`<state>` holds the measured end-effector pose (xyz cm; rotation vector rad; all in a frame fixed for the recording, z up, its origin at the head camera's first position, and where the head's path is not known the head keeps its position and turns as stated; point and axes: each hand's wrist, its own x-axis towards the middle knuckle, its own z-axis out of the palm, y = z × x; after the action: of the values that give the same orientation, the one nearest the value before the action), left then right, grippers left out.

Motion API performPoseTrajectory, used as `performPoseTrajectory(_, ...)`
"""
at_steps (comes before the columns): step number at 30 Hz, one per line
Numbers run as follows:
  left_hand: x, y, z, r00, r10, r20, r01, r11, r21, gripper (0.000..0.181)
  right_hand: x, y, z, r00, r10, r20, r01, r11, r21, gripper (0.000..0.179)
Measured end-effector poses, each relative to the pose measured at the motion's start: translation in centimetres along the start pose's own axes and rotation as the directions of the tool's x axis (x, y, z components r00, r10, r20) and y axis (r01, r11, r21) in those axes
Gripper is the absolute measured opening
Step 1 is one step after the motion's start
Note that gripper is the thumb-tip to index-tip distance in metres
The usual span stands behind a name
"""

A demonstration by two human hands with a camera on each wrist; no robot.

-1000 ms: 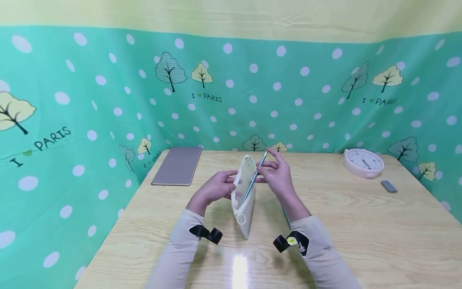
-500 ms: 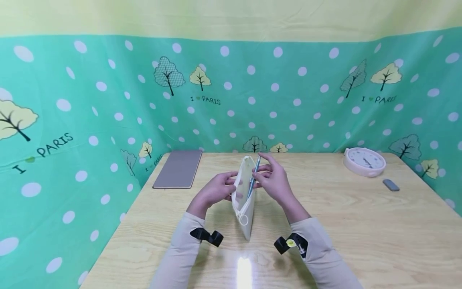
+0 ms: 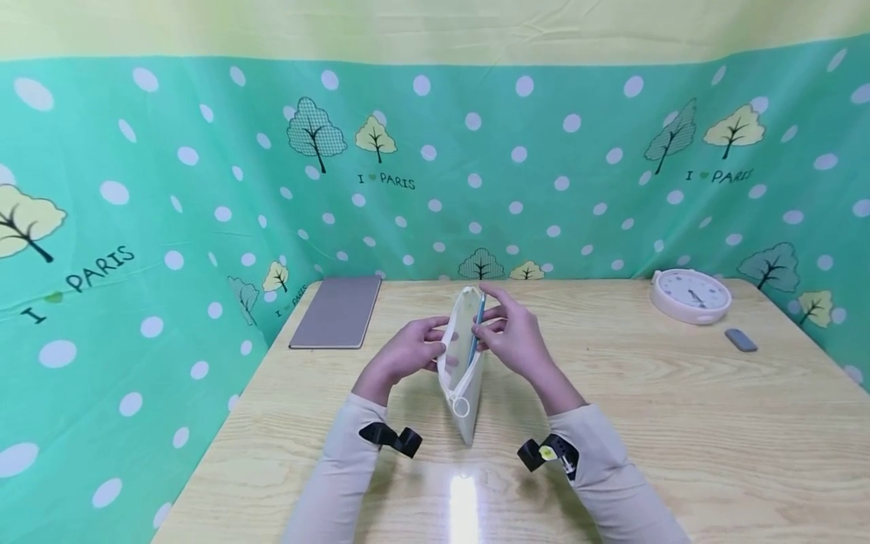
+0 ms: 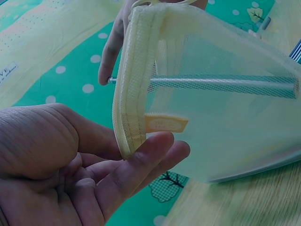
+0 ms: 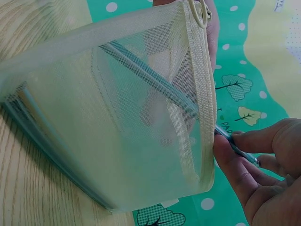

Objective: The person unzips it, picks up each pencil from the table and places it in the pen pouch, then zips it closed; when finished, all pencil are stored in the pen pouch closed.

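A cream mesh zipper pouch (image 3: 464, 378) stands tilted over the table, its mouth spread apart and a ring hanging from the zipper. My left hand (image 3: 411, 349) pinches one side of the mouth between thumb and fingers. With thumb and fingertips, my right hand (image 3: 514, 332) holds a slim blue pen (image 5: 225, 133) by its silver-tipped end, right at the opposite rim. Most of the pen lies inside the pouch, showing through the mesh in both wrist views. Other long, slim items (image 5: 51, 146), teal and brown, lie along the pouch's bottom.
A grey notebook (image 3: 336, 312) lies at the back left of the wooden table (image 3: 646, 423). At the back right are a round pink clock (image 3: 692, 297) and a small grey oblong object (image 3: 741, 340). A dotted green curtain (image 3: 381, 227) hangs behind.
The pen has gone deeper into the pouch, turning from slanted to nearly in line with the right rim. My right hand moved slightly left with it; my left hand kept its hold.
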<state>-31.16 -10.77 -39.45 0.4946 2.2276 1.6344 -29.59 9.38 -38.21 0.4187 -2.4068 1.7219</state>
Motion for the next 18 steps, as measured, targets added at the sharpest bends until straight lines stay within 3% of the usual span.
performPoseTrajectory(10, 0.25, 0.13, 0.01, 1.000, -0.018, 0.000, 0.018, 1.000, 0.002, 0.056, -0.03, -0.04, -0.38, 0.999, 0.024, 0.025, -0.024, 0.999, 0.026, 0.070)
performPoseTrajectory(18, 0.27, 0.05, -0.32, 1.000, -0.026, -0.012, 0.026, 1.000, 0.015, 0.056, 0.40, -0.31, -0.89, 0.999, 0.043, -0.006, -0.042, 0.998, 0.046, 0.062)
